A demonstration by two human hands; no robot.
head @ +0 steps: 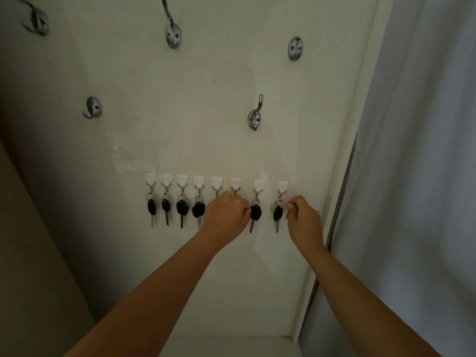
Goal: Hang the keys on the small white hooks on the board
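A row of small white hooks point(200, 180) runs across the cream board point(180, 140). Black-headed keys hang from metal clips on them; one is the leftmost key point(151, 207). My left hand point(224, 215) is curled shut below the fifth and sixth hooks and hides whatever hangs there. Its fingertips touch the seventh key point(255, 213). My right hand point(304, 222) sits just right of the eighth key point(278, 213). Its thumb and forefinger are pinched together beside that key's ring; I cannot tell whether they touch it.
Several large grey metal coat hooks are screwed to the board higher up, the nearest one point(255, 117) above the right end of the row. A pale curtain point(412, 176) hangs along the board's right edge. A brown wall point(31, 253) closes in on the left.
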